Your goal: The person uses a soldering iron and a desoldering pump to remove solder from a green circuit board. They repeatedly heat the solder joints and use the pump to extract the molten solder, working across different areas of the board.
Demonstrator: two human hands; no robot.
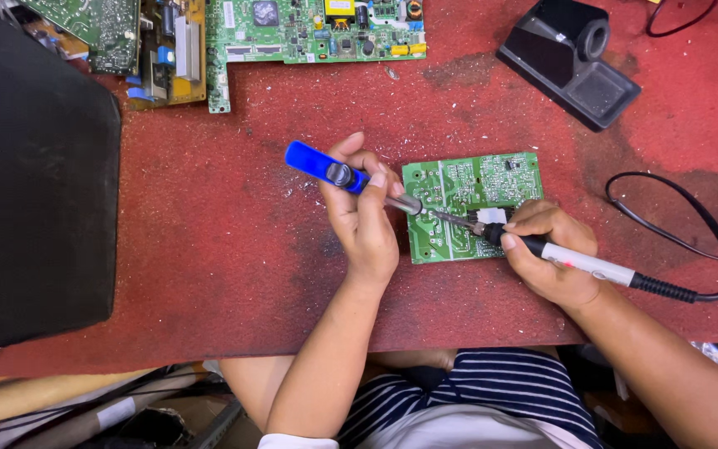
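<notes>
Green circuit board (473, 206) lies flat on the red mat (234, 249), between both hands. Left hand (363, 212) fingers are closed around a blue-handled suction pump (351, 179); right hand (546, 249) fingers are closed around a white soldering iron (579, 263). Both tips meet on the board. Judged light, stiff and fragile; hold by its edges.
</notes>
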